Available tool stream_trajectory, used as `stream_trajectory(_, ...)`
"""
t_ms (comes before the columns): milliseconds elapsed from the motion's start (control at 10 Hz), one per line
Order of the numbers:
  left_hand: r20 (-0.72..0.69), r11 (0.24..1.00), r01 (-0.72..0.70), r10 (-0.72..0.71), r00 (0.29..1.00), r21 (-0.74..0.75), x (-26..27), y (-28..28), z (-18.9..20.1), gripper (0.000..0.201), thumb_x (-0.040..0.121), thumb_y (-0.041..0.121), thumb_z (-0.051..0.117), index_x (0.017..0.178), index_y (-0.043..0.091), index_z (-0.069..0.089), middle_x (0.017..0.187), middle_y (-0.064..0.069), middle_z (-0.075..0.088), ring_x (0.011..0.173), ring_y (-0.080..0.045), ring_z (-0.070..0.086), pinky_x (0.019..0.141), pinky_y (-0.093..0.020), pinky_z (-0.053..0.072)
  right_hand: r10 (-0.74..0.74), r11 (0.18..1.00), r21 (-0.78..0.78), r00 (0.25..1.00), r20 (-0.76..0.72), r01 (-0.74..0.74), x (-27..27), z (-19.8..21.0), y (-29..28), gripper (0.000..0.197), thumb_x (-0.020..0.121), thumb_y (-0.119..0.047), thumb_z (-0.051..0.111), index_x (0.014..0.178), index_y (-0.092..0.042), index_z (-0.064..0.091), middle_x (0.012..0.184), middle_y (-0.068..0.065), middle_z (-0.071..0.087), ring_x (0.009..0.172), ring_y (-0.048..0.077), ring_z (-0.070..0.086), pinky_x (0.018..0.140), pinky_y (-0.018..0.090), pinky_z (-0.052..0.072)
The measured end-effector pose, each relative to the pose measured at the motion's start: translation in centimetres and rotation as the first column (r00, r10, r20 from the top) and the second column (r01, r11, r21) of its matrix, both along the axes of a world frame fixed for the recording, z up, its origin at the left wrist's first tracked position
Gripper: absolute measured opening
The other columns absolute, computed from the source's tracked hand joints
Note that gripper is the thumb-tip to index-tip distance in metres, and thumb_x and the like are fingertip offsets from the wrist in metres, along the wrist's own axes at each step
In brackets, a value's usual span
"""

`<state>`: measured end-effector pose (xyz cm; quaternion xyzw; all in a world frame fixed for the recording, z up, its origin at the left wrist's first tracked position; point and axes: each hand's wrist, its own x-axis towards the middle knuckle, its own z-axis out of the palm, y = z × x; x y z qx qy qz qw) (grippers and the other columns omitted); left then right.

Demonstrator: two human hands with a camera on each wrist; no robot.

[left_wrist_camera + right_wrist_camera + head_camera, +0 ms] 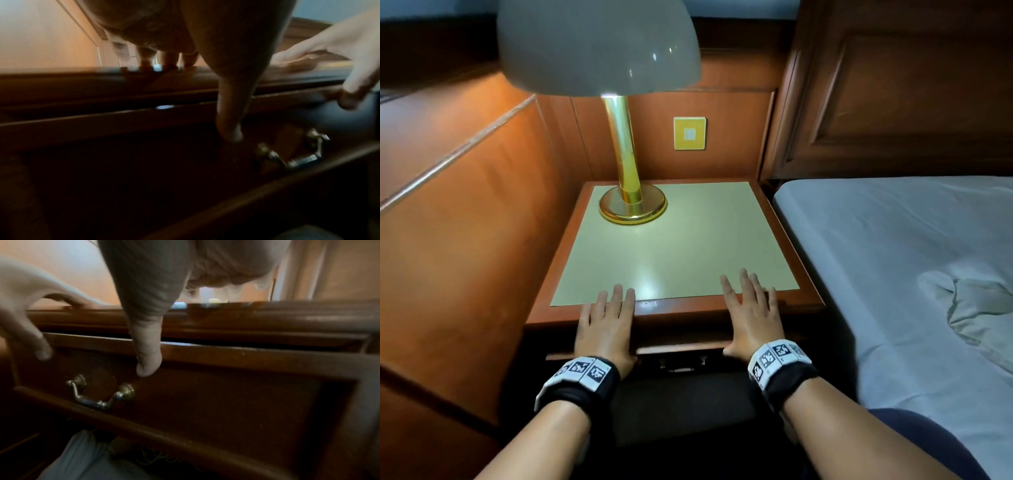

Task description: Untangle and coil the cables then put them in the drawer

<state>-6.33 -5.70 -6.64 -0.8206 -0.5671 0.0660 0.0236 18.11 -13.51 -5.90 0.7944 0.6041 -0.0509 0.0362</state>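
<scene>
Head view shows a bed (893, 257) with a grey sheet on the right, its wooden headboard (893, 102) behind it, and wood panelling (465, 240) along the left. Between them stands a nightstand whose pale green tabletop (688, 246) carries a lamp (631, 202) with a gold stem and a grey dome shade, set at the back left corner. A yellow wall plate (689, 133) sits on the panel behind the lamp. Below the tabletop's front edge the drawer (681, 349) stands out a little, with a dark gap above its front; its metal handle (98, 394) hangs near the middle of the front, between the two thumbs. A crumpled cloth (969, 301) lies on the bed at the far right. Left hand (606, 329) lies flat over the front left edge, fingers straight and resting on the tabletop, thumb (230, 126) pointing down against the drawer front; its grip is wide and holds nothing. Right hand (751, 318) lies the same way over the front right edge, fingers spread on the tabletop, thumb (148, 363) down on the drawer front, grip wide and holding nothing. Both wrists wear black bands with printed markers. No cables show in any view; whether they lie inside the drawer cannot be told.
</scene>
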Motion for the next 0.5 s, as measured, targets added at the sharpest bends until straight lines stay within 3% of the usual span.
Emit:
stream_trajectory(100, -0.008, 0.996, 0.038, -0.038, 0.999, 0.076, 1.3, 2.3, 0.1, 0.090, 0.083, 0.025, 0.069, 0.154, 0.021, 0.014, 0.162, -0.005, 0.017, 0.142, -0.033, 0.027, 0.114, -0.039, 0.031, -0.041, 0.997, 0.058, 0.999, -0.008, 0.041, 0.7, -0.4, 2.4, 0.120, 0.078, -0.026, 0.083, 0.157, -0.031, -0.007, 0.167, 0.008, -0.004, 0.154, 0.027, -0.004, 0.123, 0.055, 0.006)
stream_trajectory(200, -0.029, 0.995, 0.045, -0.042, 0.999, 0.093, 2.5, 3.4, 0.7, 0.074, 0.085, 0.015, 0.062, 0.148, 0.021, 0.024, 0.150, -0.005, 0.030, 0.123, -0.032, 0.043, 0.099, -0.036, 0.040, -0.054, 0.996, 0.068, 0.998, 0.023, 0.052, 0.5, -1.0, 3.3, 0.118, 0.079, -0.013, 0.079, 0.155, -0.040, -0.007, 0.166, 0.010, 0.001, 0.153, 0.029, 0.000, 0.122, 0.057, 0.007)
stream_trajectory(300, -0.020, 0.998, 0.033, -0.031, 0.999, 0.059, 2.4, 3.0, 0.9, 0.078, 0.089, 0.012, 0.060, 0.153, 0.021, 0.017, 0.160, -0.007, 0.019, 0.136, -0.034, 0.035, 0.111, -0.038, 0.035, -0.071, 0.997, 0.042, 0.997, -0.014, 0.071, 0.1, -0.9, 2.7, 0.118, 0.080, -0.015, 0.077, 0.155, -0.040, -0.009, 0.166, 0.010, -0.006, 0.153, 0.030, -0.006, 0.122, 0.056, 0.003)
stream_trajectory(400, 0.148, 0.999, 0.047, -0.044, 0.988, -0.020, 0.9, 1.0, 1.7, 0.086, 0.085, 0.027, 0.070, 0.154, 0.025, 0.019, 0.164, -0.002, 0.014, 0.145, -0.029, 0.024, 0.116, -0.038, 0.028, -0.054, 0.998, 0.020, 0.992, -0.111, 0.057, -1.4, -0.1, 0.9, 0.111, 0.084, -0.029, 0.074, 0.156, -0.034, -0.010, 0.166, 0.008, -0.014, 0.153, 0.027, -0.014, 0.123, 0.054, -0.002)
stream_trajectory(500, 0.333, 0.991, 0.055, -0.012, 0.943, -0.120, -0.8, -2.7, 1.9, 0.074, 0.085, 0.037, 0.071, 0.149, 0.029, 0.034, 0.159, 0.006, 0.025, 0.142, -0.019, 0.031, 0.112, -0.033, 0.037, -0.023, 1.000, 0.007, 0.966, -0.258, 0.026, -3.0, 0.3, -2.2, 0.102, 0.087, -0.039, 0.070, 0.158, -0.031, -0.002, 0.166, 0.004, -0.014, 0.154, 0.024, -0.010, 0.124, 0.047, 0.000)
